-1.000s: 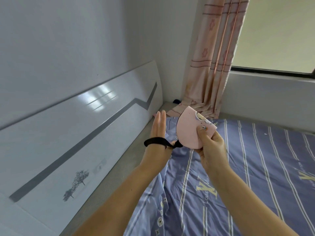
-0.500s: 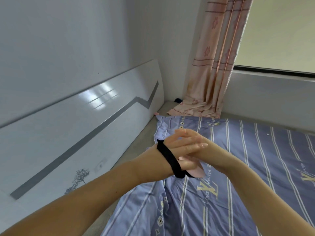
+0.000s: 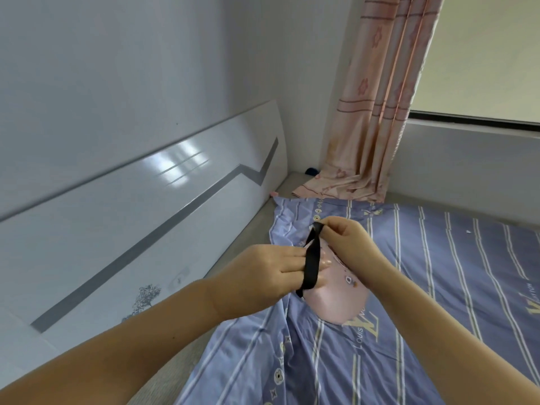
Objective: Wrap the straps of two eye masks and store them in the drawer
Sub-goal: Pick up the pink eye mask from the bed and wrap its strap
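A pink eye mask is held above the bed, in front of me. My left hand grips the mask's upper end, and the black strap runs across its fingers. My right hand pinches the top of the strap loop and holds it taut above the mask. The mask's far end is partly hidden behind both hands. No second mask or drawer is in view.
A blue striped sheet covers the bed below my hands. A glossy white headboard stands on the left against the wall. A pink curtain hangs in the far corner beside the window.
The strap has come off my left wrist and now crosses my left fingers. My right hand rose from under the left and pulls the strap up. The mask shows again below the hands.
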Tool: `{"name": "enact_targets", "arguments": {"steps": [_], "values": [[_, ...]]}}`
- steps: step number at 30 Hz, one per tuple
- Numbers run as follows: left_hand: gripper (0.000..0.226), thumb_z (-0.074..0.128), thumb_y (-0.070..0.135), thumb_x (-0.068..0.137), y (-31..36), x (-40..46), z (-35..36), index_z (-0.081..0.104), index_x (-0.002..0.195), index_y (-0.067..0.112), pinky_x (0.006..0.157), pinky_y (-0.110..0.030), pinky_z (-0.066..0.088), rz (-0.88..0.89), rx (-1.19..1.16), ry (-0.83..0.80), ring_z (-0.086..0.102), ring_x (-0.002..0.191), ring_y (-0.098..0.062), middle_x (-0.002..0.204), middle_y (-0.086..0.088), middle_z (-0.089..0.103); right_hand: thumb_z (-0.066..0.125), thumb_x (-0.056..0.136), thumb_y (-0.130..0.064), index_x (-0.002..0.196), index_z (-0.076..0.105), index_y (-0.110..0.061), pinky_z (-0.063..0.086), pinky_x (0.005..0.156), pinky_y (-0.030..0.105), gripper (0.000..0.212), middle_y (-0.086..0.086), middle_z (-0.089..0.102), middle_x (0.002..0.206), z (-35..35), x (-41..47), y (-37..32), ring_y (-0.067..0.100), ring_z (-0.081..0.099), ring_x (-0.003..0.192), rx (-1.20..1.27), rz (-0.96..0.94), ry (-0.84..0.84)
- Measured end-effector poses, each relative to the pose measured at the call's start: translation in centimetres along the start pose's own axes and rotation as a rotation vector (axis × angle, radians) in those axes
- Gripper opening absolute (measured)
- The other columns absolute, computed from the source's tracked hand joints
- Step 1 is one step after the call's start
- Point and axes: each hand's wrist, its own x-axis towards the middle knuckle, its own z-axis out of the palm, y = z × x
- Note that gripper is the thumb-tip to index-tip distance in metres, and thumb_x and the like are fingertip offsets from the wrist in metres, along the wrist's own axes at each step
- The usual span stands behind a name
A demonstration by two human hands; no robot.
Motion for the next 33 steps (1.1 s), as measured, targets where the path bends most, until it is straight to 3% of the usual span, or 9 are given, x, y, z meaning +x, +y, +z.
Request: {"name": "enact_targets", "arguments": {"steps": [4,9,13,16,18,20,25,29,33], "values": [[0.013,0.065,0.006,0.084,-0.3,-0.9,0.1,0.074,0.091,0.001,0.088,-0.037,0.057,-0.078,0.120,0.130,0.068,0.101,-0.023,0.100,-0.012,0.075,0.049,0.092,-0.011,0.055,0.065,-0.022,0.039,0.039,0.018,0.041,-0.005,0.056,0.049,-0.3,-1.4,0.8,0.009,0.047,0.042,0.293,0.121,-0.021],[0.038,0.040,0.014,0.098,-0.8,-2.7,0.6,0.075,0.088,0.003,0.105,-0.053,0.039,-0.232,0.138,0.100,0.053,0.120,-0.031,0.122,-0.015,0.064,0.040,0.095,-0.006,0.085,0.073,-0.011,0.054,0.054,0.023,0.035,0.003,0.072,0.071,-2.4,-2.3,0.9,0.013,0.066,0.060,0.450,0.123,-0.361],[0.030,0.043,0.006,0.092,0.0,-4.4,0.5,0.074,0.093,0.002,0.106,-0.027,0.039,-0.484,-0.067,0.086,0.039,0.127,-0.024,0.137,-0.007,0.043,0.050,0.092,-0.026,0.105,0.070,-0.022,0.057,0.062,0.028,0.024,0.003,0.074,0.092,-1.9,-2.5,0.1,0.019,0.070,0.080,0.392,0.059,-0.453],[0.039,0.039,-0.010,0.085,1.9,-6.2,0.4,0.072,0.097,0.008,0.090,-0.013,0.047,-0.858,-0.443,0.233,0.053,0.118,-0.010,0.128,-0.007,0.057,0.054,0.092,-0.023,0.086,0.072,-0.029,0.056,0.058,0.025,0.019,-0.005,0.073,0.076,1.5,-2.6,0.1,0.013,0.068,0.071,0.266,0.048,-0.442],[0.036,0.038,0.000,0.093,3.7,-8.1,0.0,0.066,0.103,0.021,0.074,-0.012,0.051,-1.219,-0.749,0.454,0.064,0.089,-0.001,0.100,0.005,0.070,0.055,0.091,-0.017,0.078,0.073,-0.027,0.054,0.055,0.022,0.024,-0.007,0.072,0.069,4.6,-3.0,0.5,0.010,0.067,0.064,0.248,0.073,-0.440],[0.021,0.045,0.020,0.096,5.9,-11.0,-0.1,0.056,0.108,0.034,0.066,-0.018,0.055,-1.514,-1.030,0.533,0.069,0.083,-0.006,0.092,0.005,0.072,0.056,0.090,-0.015,0.078,0.072,-0.025,0.053,0.054,0.020,0.022,-0.008,0.071,0.065,8.2,-4.0,1.3,0.008,0.066,0.060,0.234,0.105,-0.492],[0.009,0.057,0.012,0.090,12.8,-20.2,-1.3,0.066,0.093,0.012,0.071,-0.029,0.058,-1.903,-0.903,0.655,0.064,0.085,-0.019,0.096,-0.013,0.068,0.058,0.089,-0.014,0.082,0.071,-0.021,0.054,0.055,0.020,0.016,-0.004,0.072,0.067,18.2,-9.2,1.9,0.007,0.067,0.062,0.145,0.163,-0.722],[0.009,0.061,0.009,0.088,18.2,-26.9,-3.5,0.067,0.082,0.013,0.085,-0.050,0.053,-2.107,-0.782,0.759,0.060,0.086,-0.025,0.093,-0.018,0.065,0.061,0.087,-0.016,0.084,0.070,-0.015,0.053,0.059,0.021,0.010,0.008,0.071,0.077,25.3,-14.2,1.5,0.014,0.064,0.068,0.001,0.131,-0.843],[0.007,0.056,0.006,0.090,25.6,-33.9,-4.7,0.064,0.090,0.007,0.067,-0.031,0.058,-2.230,-0.873,0.797,0.062,0.086,-0.024,0.092,-0.013,0.064,0.064,0.085,-0.019,0.070,0.068,-0.015,0.036,0.049,0.012,0.017,-0.008,0.061,0.056,32.2,-20.6,2.6,0.001,0.050,0.051,-0.184,0.071,-0.979]]}}
